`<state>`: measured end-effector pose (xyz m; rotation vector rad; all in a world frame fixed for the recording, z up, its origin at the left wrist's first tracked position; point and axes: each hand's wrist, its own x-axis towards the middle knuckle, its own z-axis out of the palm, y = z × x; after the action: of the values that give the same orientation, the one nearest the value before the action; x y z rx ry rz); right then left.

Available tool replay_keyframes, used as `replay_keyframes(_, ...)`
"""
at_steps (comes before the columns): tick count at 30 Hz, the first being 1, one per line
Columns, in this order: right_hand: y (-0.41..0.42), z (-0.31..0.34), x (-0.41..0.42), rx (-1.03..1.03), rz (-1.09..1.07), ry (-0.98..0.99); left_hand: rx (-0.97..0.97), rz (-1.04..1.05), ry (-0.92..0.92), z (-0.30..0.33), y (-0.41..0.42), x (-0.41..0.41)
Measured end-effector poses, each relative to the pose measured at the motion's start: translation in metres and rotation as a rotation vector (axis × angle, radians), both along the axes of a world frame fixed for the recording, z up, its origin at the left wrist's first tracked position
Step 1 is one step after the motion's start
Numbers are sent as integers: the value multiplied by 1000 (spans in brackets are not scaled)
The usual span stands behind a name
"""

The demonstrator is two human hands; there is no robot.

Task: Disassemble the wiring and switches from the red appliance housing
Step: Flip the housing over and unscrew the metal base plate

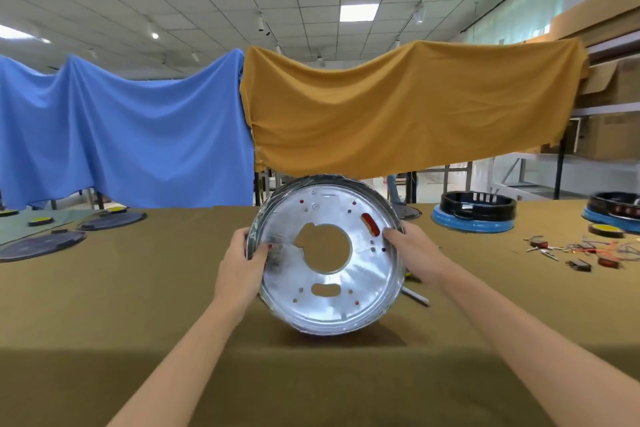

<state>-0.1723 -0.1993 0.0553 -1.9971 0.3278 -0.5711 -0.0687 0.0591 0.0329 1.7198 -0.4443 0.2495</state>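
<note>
Both hands hold the appliance housing (329, 260) upright on its edge on the worktop (138, 322), its shiny metal base plate facing the person; red shows only through slots in the plate. The step in hand looks like inspection or turning of the housing, to find what wiring or switches remain inside. The next move probably calls for rotating it to reach the interior.

The left hand (242, 267) grips the rim, thumb curled over the plate's face. The right hand (412, 253) clasps the opposite rim, fingers hidden behind it. Both forearms reach forward, nearly level.

Well to the right of the right hand lie loose wires and switches (575, 253); a slim tool (415, 296) lies just below it.
</note>
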Motion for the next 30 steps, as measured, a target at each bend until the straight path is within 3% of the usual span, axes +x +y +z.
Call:
replay_keyframes(9, -14, 2, 2, 146, 26, 109, -18, -258, 294, 6, 2, 8)
replay_keyframes(17, -13, 3, 22, 190, 85, 254, 37, -130, 359, 3, -4, 34)
replay_keyframes(23, -19, 21, 38, 43, 84, 267, 213, -81, 327, 12, -2, 57)
replay_keyframes(27, -17, 28, 58, -245, 102, 338, 310, -128, 317, 27, -6, 68)
replay_keyframes(30, -15, 25, 72, -343, 146, 435, 340, -144, 311, 33, -10, 79)
